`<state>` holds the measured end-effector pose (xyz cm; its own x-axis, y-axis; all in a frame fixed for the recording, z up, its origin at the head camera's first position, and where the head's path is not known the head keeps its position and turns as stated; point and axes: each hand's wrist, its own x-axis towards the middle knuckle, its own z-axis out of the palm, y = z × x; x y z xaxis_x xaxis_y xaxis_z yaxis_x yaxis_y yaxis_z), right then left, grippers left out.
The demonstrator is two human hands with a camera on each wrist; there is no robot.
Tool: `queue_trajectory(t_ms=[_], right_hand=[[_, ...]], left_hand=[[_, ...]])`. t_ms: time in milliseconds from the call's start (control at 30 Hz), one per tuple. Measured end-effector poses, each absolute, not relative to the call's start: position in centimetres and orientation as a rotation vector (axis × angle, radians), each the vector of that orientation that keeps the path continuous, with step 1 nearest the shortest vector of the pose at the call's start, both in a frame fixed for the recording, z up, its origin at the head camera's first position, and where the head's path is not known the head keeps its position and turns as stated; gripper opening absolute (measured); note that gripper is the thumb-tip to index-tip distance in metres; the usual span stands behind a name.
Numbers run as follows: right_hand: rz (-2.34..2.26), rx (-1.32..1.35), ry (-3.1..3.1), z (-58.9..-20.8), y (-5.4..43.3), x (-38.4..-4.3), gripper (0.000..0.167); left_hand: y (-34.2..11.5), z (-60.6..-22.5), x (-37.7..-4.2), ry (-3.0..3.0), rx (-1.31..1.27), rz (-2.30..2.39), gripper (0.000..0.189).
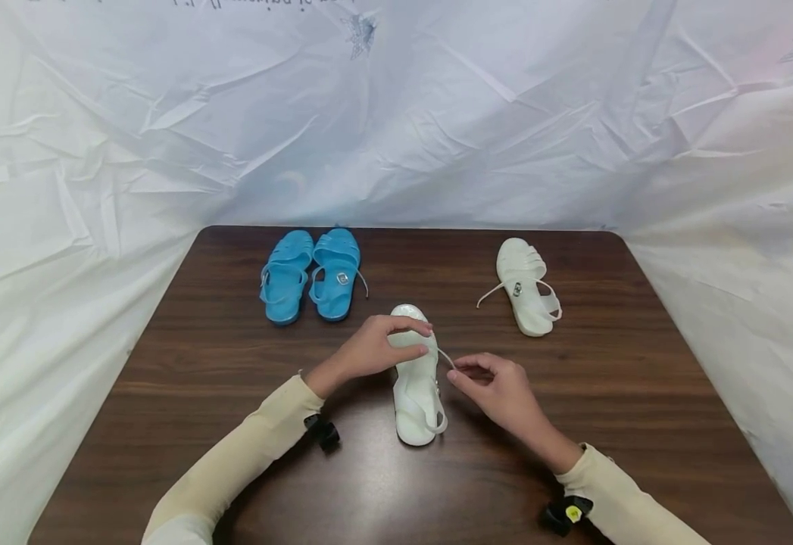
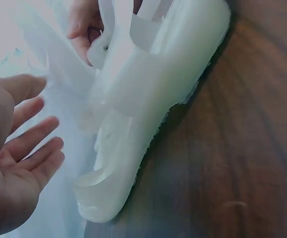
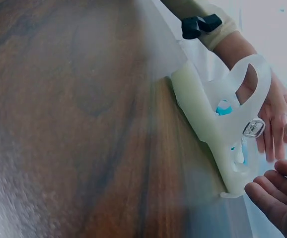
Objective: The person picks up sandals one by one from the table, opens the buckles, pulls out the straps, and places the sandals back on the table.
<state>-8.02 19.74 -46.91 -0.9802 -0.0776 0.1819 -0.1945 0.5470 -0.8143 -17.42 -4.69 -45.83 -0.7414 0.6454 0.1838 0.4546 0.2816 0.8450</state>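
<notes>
A white sandal (image 1: 412, 424) rests on the table before me, toe pointing away. Over its front part lies my left hand (image 1: 379, 344), thumb and fingers spread apart; in the left wrist view this hand (image 2: 14, 158) is beside the sandal (image 2: 148, 84) with nothing in its grasp. My right hand (image 1: 501, 390) is at the sandal's right side and appears to pinch the end of a thin white strap (image 1: 445, 357) between thumb and forefinger. A metal buckle (image 3: 253, 128) shows on the sandal's side in the right wrist view. The strap's end is hidden at the fingertips.
Two blue sandals (image 1: 335, 291) stand side by side at the table's back left. Another white sandal (image 1: 532, 314) lies back right, its strap loose to the left. White sheeting (image 1: 403, 166) hangs behind the brown table (image 1: 641, 378).
</notes>
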Motion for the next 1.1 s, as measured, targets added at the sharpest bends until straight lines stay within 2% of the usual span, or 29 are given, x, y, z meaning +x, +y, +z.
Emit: queue_trajectory(t_ms=[233, 500, 633, 867, 1100], right_hand=[[1.419, 0.224, -2.697, -46.4, 19.5, -7.5, 0.028], [1.478, 0.233, -2.797, -47.0, 18.2, -7.0, 0.031], [1.479, 0.230, -2.836, -47.3, 17.7, -6.9, 0.034], [1.447, 0.181, -2.885, -47.7, 17.3, -7.1, 0.028], [1.425, 0.247, -2.894, -47.9, 17.1, -7.1, 0.028]], left_hand=[[-7.4, -46.2, -14.5, 2.342, 0.783, 1.615, 0.034], [-8.8, -47.9, -11.3, 2.387, 0.607, 1.585, 0.038], [-8.7, -48.6, -10.3, 2.393, 0.570, 1.528, 0.043], [-8.0, -49.1, -9.6, 2.357, 0.546, 1.501, 0.048], [-7.5, -49.8, -9.4, 2.258, 0.560, 1.555, 0.053]])
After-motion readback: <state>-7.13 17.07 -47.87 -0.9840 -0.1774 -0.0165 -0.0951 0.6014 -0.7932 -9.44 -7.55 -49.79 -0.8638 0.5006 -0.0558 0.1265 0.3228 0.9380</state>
